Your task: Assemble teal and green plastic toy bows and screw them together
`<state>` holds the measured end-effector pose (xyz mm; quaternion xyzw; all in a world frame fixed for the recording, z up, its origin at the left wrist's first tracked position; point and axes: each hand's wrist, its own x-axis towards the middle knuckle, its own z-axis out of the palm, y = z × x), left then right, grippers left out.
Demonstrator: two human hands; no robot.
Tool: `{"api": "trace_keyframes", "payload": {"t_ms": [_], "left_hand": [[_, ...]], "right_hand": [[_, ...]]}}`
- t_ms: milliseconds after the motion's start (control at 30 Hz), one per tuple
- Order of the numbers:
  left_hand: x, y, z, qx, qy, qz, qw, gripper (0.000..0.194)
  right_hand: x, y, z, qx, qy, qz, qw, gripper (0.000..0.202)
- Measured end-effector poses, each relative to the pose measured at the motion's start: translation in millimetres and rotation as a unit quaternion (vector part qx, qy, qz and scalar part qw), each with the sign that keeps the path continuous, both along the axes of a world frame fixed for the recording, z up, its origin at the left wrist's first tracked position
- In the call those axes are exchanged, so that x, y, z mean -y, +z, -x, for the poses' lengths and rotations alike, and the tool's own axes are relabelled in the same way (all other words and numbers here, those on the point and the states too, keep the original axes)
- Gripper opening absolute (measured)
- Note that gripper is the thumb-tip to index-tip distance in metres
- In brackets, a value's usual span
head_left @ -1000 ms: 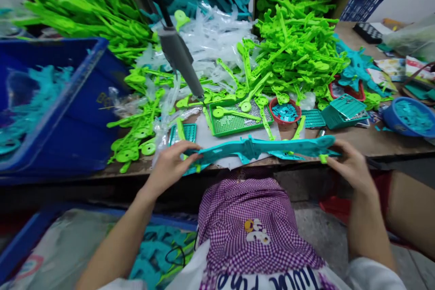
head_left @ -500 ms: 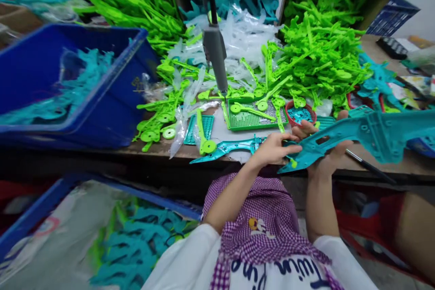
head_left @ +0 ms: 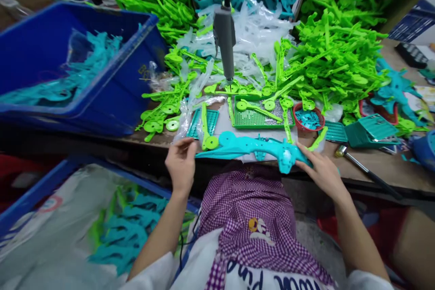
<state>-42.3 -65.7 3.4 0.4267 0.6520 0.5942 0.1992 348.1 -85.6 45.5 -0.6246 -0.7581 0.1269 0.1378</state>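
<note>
A long teal plastic piece (head_left: 251, 144) lies along the table's front edge, over another teal piece whose middle shows beneath it. My right hand (head_left: 319, 170) grips its right end between thumb and fingers. At the left end is my left hand (head_left: 181, 163), its fingers bent and pressed together; what they hold, if anything, is too small to tell. A lime green arm with a round end (head_left: 211, 142) stands close to the left hand. Behind the teal piece sits a green tray (head_left: 249, 120) with lime arms and small metal bits.
A grey electric screwdriver (head_left: 224, 45) hangs above the tray. Left stands a blue bin (head_left: 125, 68) of teal parts. Lime pieces (head_left: 340, 59) pile up at the right. A red bowl (head_left: 307, 129) and a hammer (head_left: 360, 165) are nearer. A person's limb (head_left: 413, 235) shows at lower right.
The large teal piece has moved left and down onto the other teal piece, now with its outer side up. My left hand has moved left to its end. The view has shifted slightly.
</note>
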Motion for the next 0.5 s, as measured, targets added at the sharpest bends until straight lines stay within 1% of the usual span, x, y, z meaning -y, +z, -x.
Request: {"api": "trace_keyframes", "payload": {"t_ms": [33,67,167,267,333,400,500], "left_hand": [[2.4,-1.3,8.3,-0.023,0.019,-0.006,1.000,0.026],[4.8,-2.5,14.0,-0.047,0.017,-0.004,0.999,0.026],[11.0,-4.1,23.1,-0.121,-0.039,0.022,0.992,0.026],[13.0,-4.2,31.0,-0.180,-0.090,0.045,0.978,0.030],[11.6,-4.8,37.3,-0.185,-0.115,0.063,0.974,0.037],[9.2,-6.6,42.8,-0.171,-0.135,0.076,0.973,0.042],[6.4,-11.4,46.7,-0.183,-0.158,0.072,0.968,0.037]], "right_hand": [[-7.2,-0.8,9.4,0.020,0.011,0.006,1.000,0.055],[-14.8,-2.2,18.2,0.034,0.019,0.013,0.999,0.054],[-35.3,-8.8,37.2,0.067,0.034,0.032,0.997,0.056],[-48.6,-12.3,47.2,0.097,0.051,0.043,0.993,0.058],[-53.4,-9.3,52.7,0.115,0.056,0.059,0.990,0.058],[-55.4,-2.1,58.6,0.140,0.055,0.081,0.985,0.059],[-53.9,11.6,67.6,0.193,0.050,0.102,0.975,0.058]]}}
